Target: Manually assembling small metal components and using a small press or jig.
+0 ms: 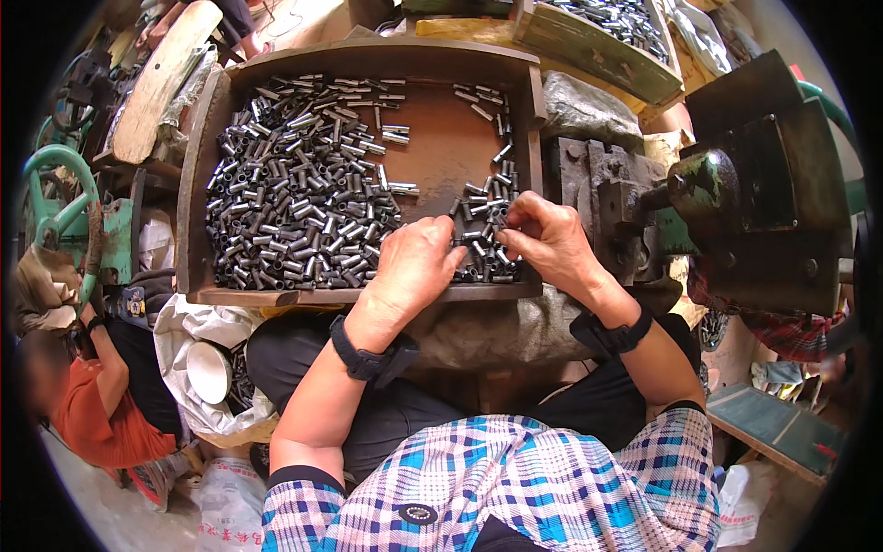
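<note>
A wooden tray (pixel 368 53) in front of me holds a large heap of short metal tubes (pixel 303 198) on its left and a smaller pile of tubes (pixel 483 207) on its right. My left hand (pixel 416 264) rests over the near edge between the two, fingers curled down and mostly hidden behind its back. Across the smaller pile, my right hand (pixel 555 237) has thumb and forefinger drawn together in a pinch. Tubes lie right at its fingertips; whether one is held is too small to make out. Both wrists wear black bands.
A dark, greasy machine (pixel 736 193) stands close beside the tray's right side. Behind is another wooden box (pixel 607 46) of metal pieces. At left are a green handwheel (pixel 60 198), a person in an orange shirt (pixel 115 405), and a white sack (pixel 198 322) with a bowl (pixel 210 373).
</note>
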A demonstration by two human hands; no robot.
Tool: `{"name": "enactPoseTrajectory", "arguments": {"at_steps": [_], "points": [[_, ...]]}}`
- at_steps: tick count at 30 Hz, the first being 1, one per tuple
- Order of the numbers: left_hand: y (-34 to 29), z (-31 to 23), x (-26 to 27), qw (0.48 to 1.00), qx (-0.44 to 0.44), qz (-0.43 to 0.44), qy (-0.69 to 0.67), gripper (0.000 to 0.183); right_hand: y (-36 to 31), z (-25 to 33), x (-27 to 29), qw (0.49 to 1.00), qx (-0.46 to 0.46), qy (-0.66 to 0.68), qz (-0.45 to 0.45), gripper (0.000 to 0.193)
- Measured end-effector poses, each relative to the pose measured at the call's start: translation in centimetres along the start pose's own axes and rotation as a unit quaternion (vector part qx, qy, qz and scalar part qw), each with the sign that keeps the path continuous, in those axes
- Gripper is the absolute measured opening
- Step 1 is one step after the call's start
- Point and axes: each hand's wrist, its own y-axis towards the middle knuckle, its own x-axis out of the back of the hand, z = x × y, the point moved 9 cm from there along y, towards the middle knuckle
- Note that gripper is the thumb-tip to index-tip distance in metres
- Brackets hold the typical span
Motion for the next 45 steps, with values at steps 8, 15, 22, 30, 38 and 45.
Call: {"name": "enactPoseTrajectory", "arguments": {"at_steps": [8, 15, 22, 30, 38, 45], "points": [[1.7, -0.9, -2.9, 0.987, 0.025, 0.08, 0.14, 0.025, -2.3, 0.0, 1.3, 0.999, 0.005, -0.043, -0.008, 0.021], [2.5, -2.1, -4.6, 0.979, -0.068, 0.079, 0.175, 0.013, -2.8, -1.9, 1.3, 0.999, -0.034, 0.038, -0.003, 0.013], [2.5, -2.4, -4.6, 0.98, -0.048, 0.091, 0.169, 0.013, -3.6, -2.9, 0.6, 0.97, -0.115, 0.216, 0.009, 0.012], [1.4, -1.6, -4.4, 0.907, 0.142, 0.134, -0.373, 0.019, -3.8, -3.2, 1.8, 0.947, -0.157, 0.28, -0.013, 0.013], [0.7, -1.3, -5.1, 0.787, 0.232, 0.115, -0.559, 0.023, -3.8, -3.3, 2.1, 0.946, -0.154, 0.286, -0.022, 0.014], [0.7, -1.4, -5.0, 0.76, 0.247, 0.1, -0.592, 0.021, -3.6, -3.9, 2.3, 0.936, -0.163, 0.31, -0.027, 0.013]]}}
